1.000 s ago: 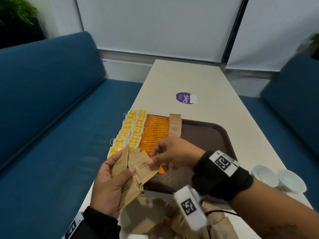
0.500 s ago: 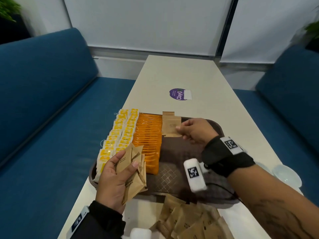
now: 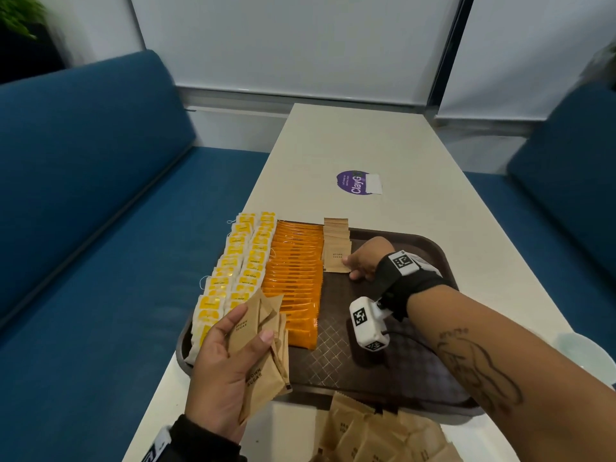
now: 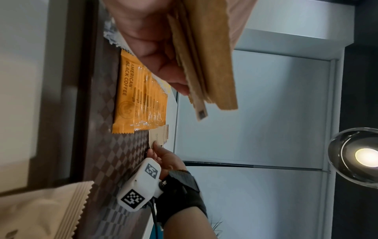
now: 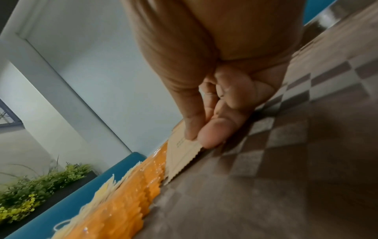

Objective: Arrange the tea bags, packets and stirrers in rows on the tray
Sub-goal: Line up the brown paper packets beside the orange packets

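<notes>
Right hand (image 3: 365, 260) pinches a brown sugar packet (image 3: 336, 260) at its fingertips, low on the tray (image 3: 416, 371). Left hand (image 3: 221, 368) grips a packet stack (image 3: 263, 348), near side of the coffee row (image 3: 295, 281).

Left hand (image 4: 151, 40) at top of view, fingers curled round stack of flat brown paper packets (image 4: 206, 58), edges fanned a little. Below it, row of glossy orange coffee sachets (image 4: 131, 97) overlapping on dark brown checkered plastic tray (image 4: 114, 158); front one reads "American Black Coffee". Just beside row, pale brown paper packet (image 4: 156, 137) on tray, right hand (image 4: 163, 156) pinching its edge. White wrist camera block (image 4: 141, 187) on black strap. Blurred beige packets (image 4: 40, 215) near lower corner, probably loose pile.
</notes>
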The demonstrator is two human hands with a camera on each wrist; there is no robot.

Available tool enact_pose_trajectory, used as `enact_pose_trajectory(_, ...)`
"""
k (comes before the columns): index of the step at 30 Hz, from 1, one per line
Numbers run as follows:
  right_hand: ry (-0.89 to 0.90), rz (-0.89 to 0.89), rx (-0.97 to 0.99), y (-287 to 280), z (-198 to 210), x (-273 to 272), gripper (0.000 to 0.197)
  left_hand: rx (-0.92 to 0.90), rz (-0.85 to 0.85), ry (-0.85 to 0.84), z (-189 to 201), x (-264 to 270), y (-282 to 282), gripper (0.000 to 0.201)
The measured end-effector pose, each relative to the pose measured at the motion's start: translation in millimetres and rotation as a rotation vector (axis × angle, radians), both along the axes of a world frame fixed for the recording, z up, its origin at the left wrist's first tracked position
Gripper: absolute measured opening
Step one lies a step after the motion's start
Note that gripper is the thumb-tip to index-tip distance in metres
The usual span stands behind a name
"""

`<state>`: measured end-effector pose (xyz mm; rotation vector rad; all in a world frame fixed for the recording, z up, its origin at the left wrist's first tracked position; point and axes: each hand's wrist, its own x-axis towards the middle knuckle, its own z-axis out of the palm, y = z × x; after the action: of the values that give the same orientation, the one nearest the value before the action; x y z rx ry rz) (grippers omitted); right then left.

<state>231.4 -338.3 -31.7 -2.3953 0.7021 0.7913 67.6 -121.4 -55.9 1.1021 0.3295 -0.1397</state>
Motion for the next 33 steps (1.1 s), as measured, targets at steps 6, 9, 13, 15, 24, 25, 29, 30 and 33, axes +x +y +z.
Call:
enact_pose_trajectory(6,-0.097,-0.019,-0.041,-1,-2,4,0.034,0.010,-0.003,0.010,-2,-2,-1,0.070)
enact_pose_trajectory(9,-0.095,-0.007,-0.069,1,-4,6,0.037,0.017,-0.013,0.012,-1,-3,-3,0.067)
enact_pose_trajectory(13,-0.191,0.006,-0.114,-2,-5,5,0.038,0.013,-0.012,0.015,-1,-3,-3,0.066)
enact_pose_trajectory(15,-0.206,0.008,-0.129,-1,-4,4,0.032,0.022,-0.004,0.007,-1,-3,-2,0.065)
enact_pose_trajectory(24,-0.292,0.060,-0.070,-2,-2,10,0.041,0.032,0.007,-0.016,-4,-6,-2,0.066)
enact_pose_trajectory(25,-0.335,0.077,-0.037,-4,-2,10,0.041,0.032,0.008,-0.014,-4,-6,-2,0.067)
enact_pose_trajectory(29,-0.475,-0.093,0.218,-12,-1,-1,0.031,0.019,0.006,-0.009,-5,-7,-1,0.069)
enact_pose_trajectory(30,-0.508,-0.137,0.239,-15,-2,-1,0.030,0.020,0.003,-0.008,-5,-7,-1,0.069)
enact_pose_trajectory(33,-0.514,-0.130,0.225,-14,-3,-2,0.028,0.025,-0.001,-0.001,-5,-7,-2,0.066)
